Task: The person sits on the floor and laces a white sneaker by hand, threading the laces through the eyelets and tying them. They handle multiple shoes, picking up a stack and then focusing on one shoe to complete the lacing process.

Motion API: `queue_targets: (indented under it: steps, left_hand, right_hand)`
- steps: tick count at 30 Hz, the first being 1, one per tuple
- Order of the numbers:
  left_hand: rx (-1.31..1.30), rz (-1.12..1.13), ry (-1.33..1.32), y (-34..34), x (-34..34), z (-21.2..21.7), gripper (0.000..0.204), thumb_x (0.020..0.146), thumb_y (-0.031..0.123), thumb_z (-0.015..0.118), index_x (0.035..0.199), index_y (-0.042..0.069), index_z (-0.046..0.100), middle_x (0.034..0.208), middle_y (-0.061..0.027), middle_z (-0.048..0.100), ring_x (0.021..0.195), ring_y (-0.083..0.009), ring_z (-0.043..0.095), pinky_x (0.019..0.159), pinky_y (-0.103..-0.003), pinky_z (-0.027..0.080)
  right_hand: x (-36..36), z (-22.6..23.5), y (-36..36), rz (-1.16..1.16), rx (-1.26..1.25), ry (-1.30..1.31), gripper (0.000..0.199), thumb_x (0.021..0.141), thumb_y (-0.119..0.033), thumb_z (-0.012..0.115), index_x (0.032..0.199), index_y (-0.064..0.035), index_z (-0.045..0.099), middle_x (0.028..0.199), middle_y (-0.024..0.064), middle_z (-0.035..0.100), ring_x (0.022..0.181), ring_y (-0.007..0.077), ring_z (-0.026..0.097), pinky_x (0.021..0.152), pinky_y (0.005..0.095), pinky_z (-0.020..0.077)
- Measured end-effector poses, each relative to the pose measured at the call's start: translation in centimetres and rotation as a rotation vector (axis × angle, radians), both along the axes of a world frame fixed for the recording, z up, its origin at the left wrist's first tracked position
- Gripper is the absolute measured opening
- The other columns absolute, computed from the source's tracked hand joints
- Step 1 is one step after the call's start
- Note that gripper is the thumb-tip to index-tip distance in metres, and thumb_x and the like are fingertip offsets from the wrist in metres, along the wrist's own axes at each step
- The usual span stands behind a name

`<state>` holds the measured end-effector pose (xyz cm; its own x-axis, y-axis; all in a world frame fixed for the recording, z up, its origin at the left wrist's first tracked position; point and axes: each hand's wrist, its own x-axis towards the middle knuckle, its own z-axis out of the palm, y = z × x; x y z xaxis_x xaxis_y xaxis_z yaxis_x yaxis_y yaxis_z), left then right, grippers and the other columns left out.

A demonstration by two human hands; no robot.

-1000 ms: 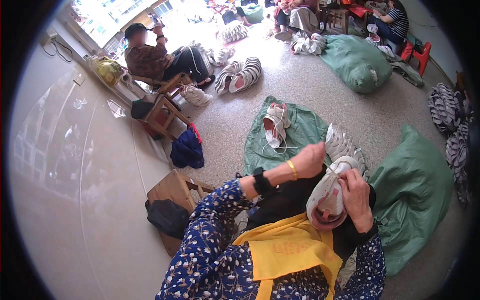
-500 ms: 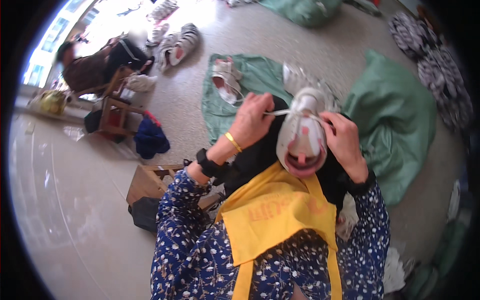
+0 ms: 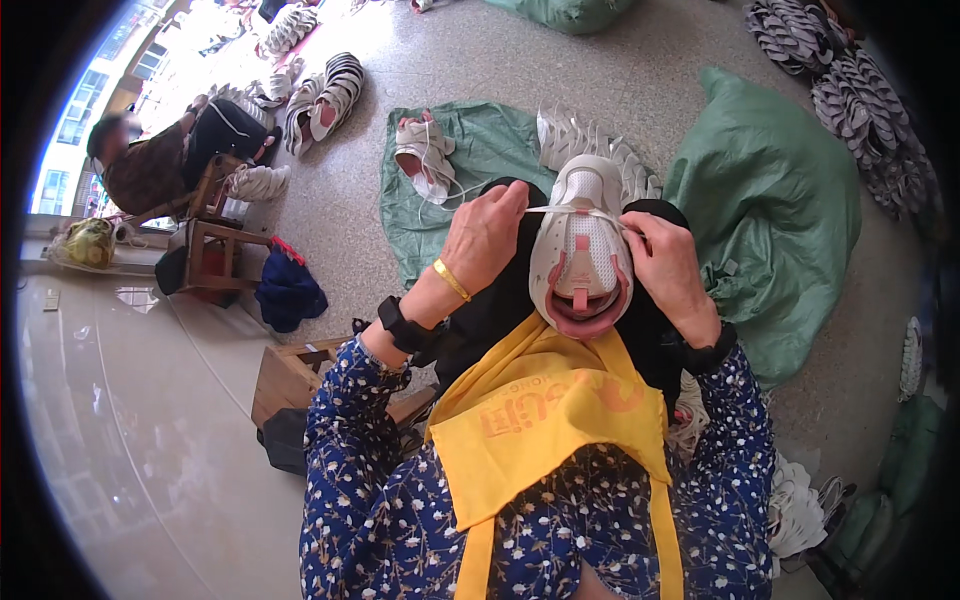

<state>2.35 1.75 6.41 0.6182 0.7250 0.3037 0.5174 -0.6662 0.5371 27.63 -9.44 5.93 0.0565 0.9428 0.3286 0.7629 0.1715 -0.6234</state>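
Note:
A white sneaker (image 3: 588, 185) with pink trim rests between my black-clad knees, its toe pointing away and its pink-lined opening facing me. Across its front runs a white shoelace (image 3: 543, 209), stretched sideways. To the left of the shoe, my left hand (image 3: 484, 236) is closed, pinching one stretch of the lace. My right hand (image 3: 664, 262) pinches the lace at the shoe's right side, its fingers close against the upper. Some fingertips are hidden behind the hands.
On a green sheet (image 3: 480, 135) ahead lie another laced shoe (image 3: 425, 155) and a row of white shoe parts (image 3: 570, 140). A bulging green sack (image 3: 765, 220) stands right, near bundled grey shoe parts (image 3: 860, 110). At left are a wooden stool (image 3: 285, 385) and a seated person (image 3: 150, 175).
The view has shifted slightly. The lace now lies straighter and lower across the shoe's front, and the toe shows more fully. Both hands still grip the lace.

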Motion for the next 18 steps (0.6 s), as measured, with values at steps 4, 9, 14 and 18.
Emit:
queue_targets:
  steps: [4, 9, 14, 18]
  left_hand:
    - [0.04, -0.033, 0.015, 0.5, -1.3, -0.1, 0.007, 0.095, 0.006, 0.06, 0.097, 0.003, 0.054, 0.086, -0.0173, 0.061, 0.082, -0.0407, 0.064, 0.068, -0.049, 0.052]
    - [0.07, -0.108, 0.03, 0.8, -2.9, -1.2, 0.012, 0.088, 0.001, 0.058, 0.099, 0.0, 0.052, 0.09, -0.018, 0.058, 0.086, -0.041, 0.062, 0.074, -0.049, 0.052]
    - [0.105, -0.016, 0.096, 2.1, -7.0, -2.2, 0.015, 0.087, -0.001, 0.055, 0.102, 0.001, 0.051, 0.089, -0.0183, 0.057, 0.085, -0.0424, 0.062, 0.072, -0.049, 0.052]
    - [0.143, 0.163, 0.204, 4.6, -13.2, -4.7, 0.018, 0.088, -0.003, 0.054, 0.105, 0.002, 0.054, 0.093, -0.02, 0.061, 0.088, -0.0429, 0.065, 0.075, -0.049, 0.054]
  right_hand:
    - [0.5, -0.3, -0.1, 0.0, 0.031, -0.023, 0.009, 0.093, -0.002, 0.064, 0.1, -0.0004, 0.069, 0.095, 0.0197, 0.071, 0.089, 0.0404, 0.068, 0.076, 0.0466, 0.0541]
    - [1.3, 0.5, -1.1, -0.02, 0.003, -0.037, 0.007, 0.093, -0.001, 0.065, 0.099, 0.0013, 0.069, 0.093, 0.0197, 0.069, 0.086, 0.0403, 0.068, 0.075, 0.046, 0.0529]
    - [2.6, 0.3, -1.7, -0.074, -0.132, -0.004, 0.007, 0.093, 0.0, 0.065, 0.098, 0.0026, 0.068, 0.091, 0.0204, 0.069, 0.081, 0.04, 0.066, 0.072, 0.0454, 0.0513]
    - [4.5, -1.1, -2.7, -0.086, -0.088, -0.036, 0.007, 0.093, -0.001, 0.065, 0.099, 0.0023, 0.069, 0.087, 0.0193, 0.067, 0.074, 0.0366, 0.065, 0.066, 0.0437, 0.0503]
